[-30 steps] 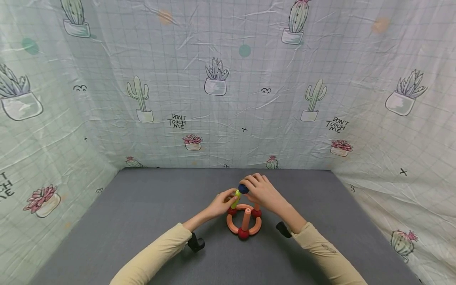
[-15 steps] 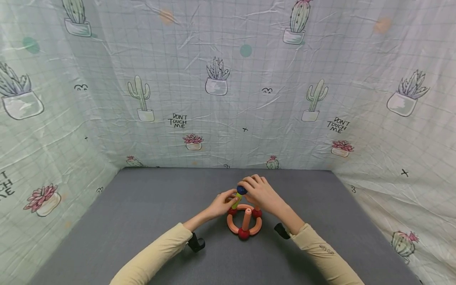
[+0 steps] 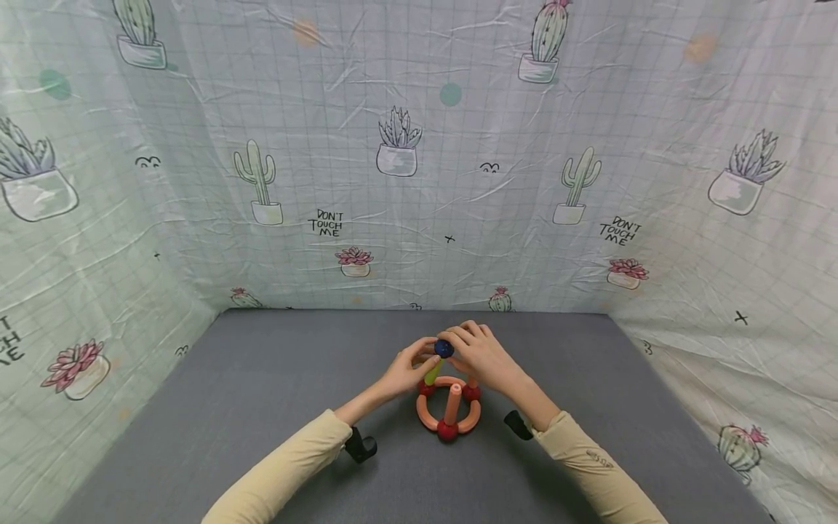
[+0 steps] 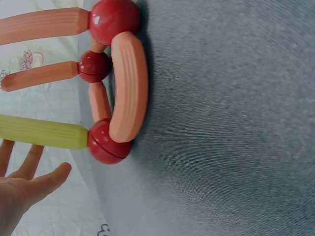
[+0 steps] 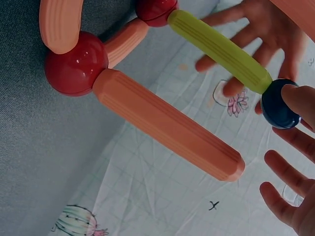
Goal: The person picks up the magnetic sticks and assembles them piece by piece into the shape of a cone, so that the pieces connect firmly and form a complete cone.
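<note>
A blue ball (image 3: pixel 444 349) caps a yellow-green ribbed rod (image 5: pixel 221 54), which rises from a red ball (image 4: pixel 106 142) on the toy's ring. My right hand (image 3: pixel 483 356) pinches the blue ball between thumb and finger; its other fingers spread beside it in the right wrist view. From the left, my left hand (image 3: pixel 402 375) has its thumb and forefinger at the same ball, the remaining fingers extended behind the rod. Curved orange pieces (image 4: pixel 130 88) join three red balls into a ring on the table. Two orange rods (image 5: pixel 167 125) stand up from it, with bare tops.
The grey tabletop (image 3: pixel 294 386) carries the ring near its middle. A cactus-print cloth (image 3: pixel 452 196) hangs behind and along both sides. Black straps (image 3: pixel 360 445) show below the wrists.
My left hand has shifted up from the yellow-green rod to the blue ball. The right hand has moved slightly left with the ball, now above the rod; the ring has stayed put.
</note>
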Motion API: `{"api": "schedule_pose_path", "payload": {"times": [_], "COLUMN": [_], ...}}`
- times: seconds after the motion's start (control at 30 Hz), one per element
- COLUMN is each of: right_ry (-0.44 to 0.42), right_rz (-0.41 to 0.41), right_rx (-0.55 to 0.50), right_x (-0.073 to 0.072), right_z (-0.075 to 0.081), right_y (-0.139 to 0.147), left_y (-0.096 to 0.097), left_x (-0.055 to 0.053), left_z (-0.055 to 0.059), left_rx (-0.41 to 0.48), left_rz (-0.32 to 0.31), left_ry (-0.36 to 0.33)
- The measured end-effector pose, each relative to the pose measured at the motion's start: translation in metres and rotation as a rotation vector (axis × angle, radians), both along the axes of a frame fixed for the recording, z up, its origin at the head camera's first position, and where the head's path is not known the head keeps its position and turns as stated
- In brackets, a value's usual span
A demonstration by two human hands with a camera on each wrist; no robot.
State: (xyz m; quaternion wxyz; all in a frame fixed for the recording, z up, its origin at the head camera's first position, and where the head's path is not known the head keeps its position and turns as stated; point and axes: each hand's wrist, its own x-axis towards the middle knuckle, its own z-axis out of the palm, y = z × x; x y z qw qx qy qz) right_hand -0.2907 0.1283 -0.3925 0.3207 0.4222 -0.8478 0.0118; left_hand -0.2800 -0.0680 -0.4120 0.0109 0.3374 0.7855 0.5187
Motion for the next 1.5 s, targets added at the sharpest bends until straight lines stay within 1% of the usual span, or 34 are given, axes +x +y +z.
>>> {"api": "schedule_pose_path", "payload": {"times": [0.1,0.23,0.33,0.37,0.4,0.47,0.5,0.57,0.6,0.63,0.73,0.9,0.97,1.03,1.1,1.2,1.33,1.5], "right_ry": [0.013,0.018,0.008,-0.003,-0.013,-0.038,-0.051,-0.075,-0.084,-0.096,-0.137,-0.203,-0.242,-0.289,-0.359,-0.445,-0.578,-0.808], "right_rz": [0.000,-0.005,-0.001,0.003,0.008,0.020,0.026,0.043,0.051,0.063,0.105,0.179,0.214,0.252,0.282,0.288,0.276,0.296], "right_rx": [-0.010,-0.010,-0.022,-0.034,-0.049,-0.081,-0.097,-0.129,-0.144,-0.158,-0.202,-0.278,-0.314,-0.348,-0.380,-0.412,-0.464,-0.543], "right_x": [0.000,0.001,0.003,0.004,0.005,0.008,0.009,0.012,0.014,0.015,0.019,0.024,0.027,0.029,0.031,0.035,0.041,0.046], "right_z": [-0.001,0.000,0.000,0.000,0.000,0.000,0.000,0.000,0.000,-0.001,-0.002,-0.005,-0.007,-0.009,-0.012,-0.017,-0.022,-0.030], "right_y": [0.001,0.002,0.004,0.005,0.006,0.008,0.009,0.011,0.012,0.013,0.016,0.019,0.020,0.021,0.021,0.022,0.023,0.022], "left_y": [0.001,0.003,0.004,0.003,0.003,0.003,0.003,0.003,0.003,0.003,0.003,0.002,0.003,0.003,0.003,0.003,0.003,0.003], "left_x": [-0.001,-0.003,-0.012,-0.014,-0.017,-0.022,-0.023,-0.023,-0.023,-0.023,-0.021,-0.009,-0.004,-0.002,-0.001,0.000,-0.001,-0.002], "left_z": [0.002,0.003,-0.007,-0.010,-0.013,-0.019,-0.020,-0.019,-0.018,-0.018,-0.015,0.001,0.007,0.010,0.012,0.012,0.011,0.010], "left_rx": [0.026,0.038,0.046,0.050,0.049,0.054,0.058,0.050,0.045,0.043,0.024,0.020,0.019,0.016,0.010,0.002,-0.001,0.006], "left_rz": [-0.004,-0.006,-0.012,-0.017,-0.023,-0.026,-0.029,-0.018,-0.008,0.003,0.023,-0.002,-0.010,-0.002,0.009,0.022,0.020,0.015], "left_ry": [-0.011,-0.032,-0.009,0.006,0.039,0.067,0.069,0.049,0.032,-0.003,-0.044,-0.049,-0.044,-0.048,-0.046,-0.048,-0.053,-0.060]}}
